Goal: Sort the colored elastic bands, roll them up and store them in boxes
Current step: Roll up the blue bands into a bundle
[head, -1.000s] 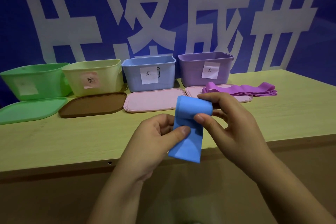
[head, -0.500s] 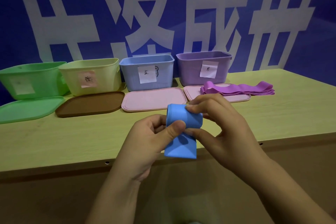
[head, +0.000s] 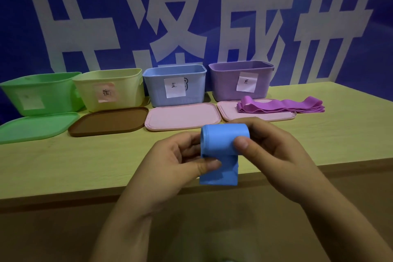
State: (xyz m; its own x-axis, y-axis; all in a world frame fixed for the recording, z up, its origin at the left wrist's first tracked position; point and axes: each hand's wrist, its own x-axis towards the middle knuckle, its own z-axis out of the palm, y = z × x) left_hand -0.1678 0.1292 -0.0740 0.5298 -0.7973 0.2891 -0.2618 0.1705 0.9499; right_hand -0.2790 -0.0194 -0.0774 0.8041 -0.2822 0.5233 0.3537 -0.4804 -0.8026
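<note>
Head camera looks down at two hands holding a blue band (head: 223, 151), mostly rolled up, in front of the blue box (head: 174, 86). Left hand (head: 176, 164) pinches the loose end. Right hand (head: 274, 153) wraps around the roll. Purple bands (head: 280, 107) lie right of the blue box on the bench (head: 63, 166).

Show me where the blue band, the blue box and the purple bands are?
blue band (head: 225, 138): head view, front of the rolled part.
blue box (head: 155, 91): head view, front wall left of the label.
purple bands (head: 282, 107): head view, middle of the flat stack.
</note>
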